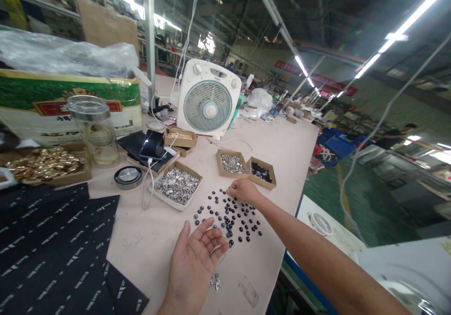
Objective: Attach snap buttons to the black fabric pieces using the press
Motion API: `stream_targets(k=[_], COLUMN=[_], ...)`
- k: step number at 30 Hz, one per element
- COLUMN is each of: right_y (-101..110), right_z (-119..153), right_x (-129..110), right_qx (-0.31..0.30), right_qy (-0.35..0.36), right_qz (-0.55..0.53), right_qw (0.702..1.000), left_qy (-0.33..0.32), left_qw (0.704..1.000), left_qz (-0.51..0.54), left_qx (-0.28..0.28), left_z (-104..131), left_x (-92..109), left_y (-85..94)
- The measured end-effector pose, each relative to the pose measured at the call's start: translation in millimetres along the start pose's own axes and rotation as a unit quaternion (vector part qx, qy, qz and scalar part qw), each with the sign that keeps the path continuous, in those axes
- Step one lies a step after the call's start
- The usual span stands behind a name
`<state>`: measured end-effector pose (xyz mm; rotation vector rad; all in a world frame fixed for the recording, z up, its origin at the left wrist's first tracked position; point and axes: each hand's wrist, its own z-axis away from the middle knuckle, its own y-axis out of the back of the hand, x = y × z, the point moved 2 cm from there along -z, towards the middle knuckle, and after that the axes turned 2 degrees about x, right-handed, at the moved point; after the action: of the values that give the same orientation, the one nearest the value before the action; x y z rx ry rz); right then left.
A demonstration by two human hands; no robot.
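- Head view, clock centred on the scatter: black domed pieces [229, 234] lie loose on the table [158, 258], spread mostly apart, which probably makes single ones easy to pinch.
- At one o'clock, the right hand [244, 190] reaches to the scatter's far edge, fingertips bunched downward; whether they grip a piece, I cannot tell.
- At seven o'clock, the left hand [195, 258] is palm up, fingers loosely curled and parted, perhaps cupped so that small pieces could rest there; its palm shows nothing held.
- Between six and seven, beyond the left fingers, sits a little cluster of silver pieces [215, 282].
- At ten o'clock stands a shallow tray [181, 207] of silver parts; at twelve, a small carton [227, 172] of similar ones; between one and two, another box [262, 181] with black contents. Their low walls likely stop parts mixing while leaving them within reach.
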<state>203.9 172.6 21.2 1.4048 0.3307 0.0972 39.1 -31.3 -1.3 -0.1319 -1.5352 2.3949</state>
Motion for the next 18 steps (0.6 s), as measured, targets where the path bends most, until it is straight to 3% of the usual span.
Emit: stream_targets(k=[8,18], right_y=[2.9,6.9], right_z=[4.0,6.1], right_x=[-3.1,-2.5], right_qx=[0.025,0.008], right_qy=[-0.032,-0.011], right_qz=[-0.025,-0.028], right_qw=[0.999,0.999], left_qy=[0.001,0.003], left_qw=[1.0,1.0], left_qz=[0.002,-0.002], left_qx=[0.0,0.003], left_z=[0.8,-1.2], left_x=[0.7,-0.5], left_y=[-1.7,2.8])
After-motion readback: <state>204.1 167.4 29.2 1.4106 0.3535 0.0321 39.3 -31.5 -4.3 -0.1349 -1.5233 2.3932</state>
